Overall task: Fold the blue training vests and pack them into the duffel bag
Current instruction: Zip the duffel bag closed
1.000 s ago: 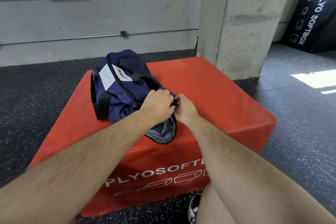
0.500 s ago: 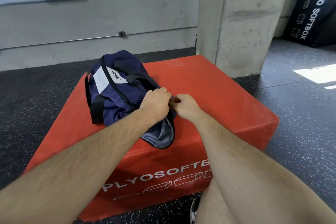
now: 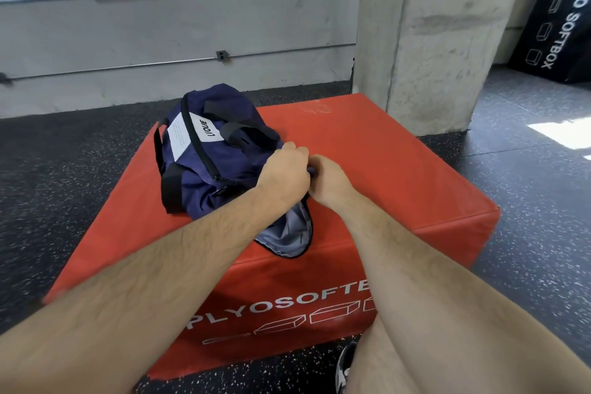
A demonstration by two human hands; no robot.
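Our navy duffel bag (image 3: 230,153) lies on the left half of the red plyo box (image 3: 383,176), its grey-lined mouth at the front edge. Our left hand (image 3: 283,174) curls over that end, gripping the fabric. Our right hand (image 3: 329,184), touching the left, pinches the same cloth. A concrete pillar (image 3: 438,41) stands behind the far right corner.

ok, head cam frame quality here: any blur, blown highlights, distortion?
Head view: wide-angle warp, the concrete pillar leans and the wall conduit slants; the sunlit floor patch at right is blown out; left hand, right hand and duffel bag read sharp in soft, even light.
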